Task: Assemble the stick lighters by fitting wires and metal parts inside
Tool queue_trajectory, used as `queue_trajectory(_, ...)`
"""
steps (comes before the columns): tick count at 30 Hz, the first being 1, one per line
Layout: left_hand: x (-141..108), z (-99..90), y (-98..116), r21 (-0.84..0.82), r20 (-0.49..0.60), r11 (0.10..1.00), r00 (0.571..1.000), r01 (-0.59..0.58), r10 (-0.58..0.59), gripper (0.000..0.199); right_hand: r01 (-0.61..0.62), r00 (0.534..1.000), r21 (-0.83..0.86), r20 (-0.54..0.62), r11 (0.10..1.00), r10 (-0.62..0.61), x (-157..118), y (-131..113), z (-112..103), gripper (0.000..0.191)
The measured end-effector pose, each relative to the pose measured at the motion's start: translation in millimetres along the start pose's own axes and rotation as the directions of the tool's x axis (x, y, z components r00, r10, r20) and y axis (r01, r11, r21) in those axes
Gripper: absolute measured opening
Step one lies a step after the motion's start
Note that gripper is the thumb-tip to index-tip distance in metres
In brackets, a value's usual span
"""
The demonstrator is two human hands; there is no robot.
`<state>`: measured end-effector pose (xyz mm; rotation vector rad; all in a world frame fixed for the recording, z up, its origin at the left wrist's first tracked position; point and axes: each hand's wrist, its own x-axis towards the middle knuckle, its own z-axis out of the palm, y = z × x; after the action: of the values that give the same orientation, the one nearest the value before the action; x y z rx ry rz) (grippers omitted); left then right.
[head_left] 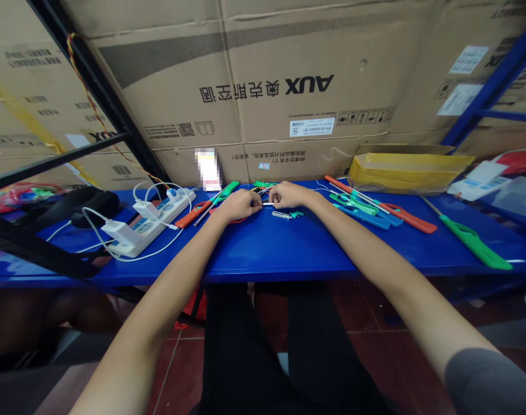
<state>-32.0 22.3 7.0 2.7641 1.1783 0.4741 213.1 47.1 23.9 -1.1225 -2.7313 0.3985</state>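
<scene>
On the blue table (271,256), my left hand (244,205) and my right hand (287,195) face each other near the back edge. A thin whitish rod (268,204) runs between them, its ends pinched in the closed fingers of both hands. Just in front of my right hand lie a small metal cylinder (280,215) and a small green part (296,215). Behind the fingers, green and dark pieces are partly hidden. A red piece (237,219) shows beside my left wrist, partly covered by it.
At left are a white power strip (159,222) with cables, and red and green long lighters (215,203). Orange, blue and green lighters (412,218) lie at right, near a yellow-taped box (409,173). A large cardboard box (263,52) stands behind.
</scene>
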Motion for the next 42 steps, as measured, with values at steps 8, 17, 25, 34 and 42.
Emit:
queue_trajectory(8,-1,-5.8,-2,-0.091,-0.021,0.994,0.997,0.065,-0.068,0.021,-0.004,0.998,-0.028,-0.067,1.0,0.002,-2,0,-4,0.031)
queue_trajectory(17,-1,1.9,-4,-0.077,-0.03,0.997,1.0,-0.006,0.003,0.02,-0.022,0.996,-0.013,-0.091,1.0,0.021,-2,6,-6,0.032)
queue_trajectory(25,5,8.2,-4,0.076,-0.024,0.997,0.999,-0.028,0.03,0.014,-0.09,0.992,-0.102,-0.1,0.991,0.08,-1,7,-5,0.032)
queue_trajectory(34,2,5.2,-2,-0.196,-0.16,0.98,0.985,0.029,-0.062,0.012,-0.088,0.991,-0.109,-0.114,0.99,0.076,-2,6,-5,0.031)
queue_trajectory(42,0,6.9,-12,-0.753,-0.171,0.641,0.897,0.147,-0.407,0.022,-0.075,0.991,-0.114,-0.118,0.991,0.061,-2,4,-5,0.032)
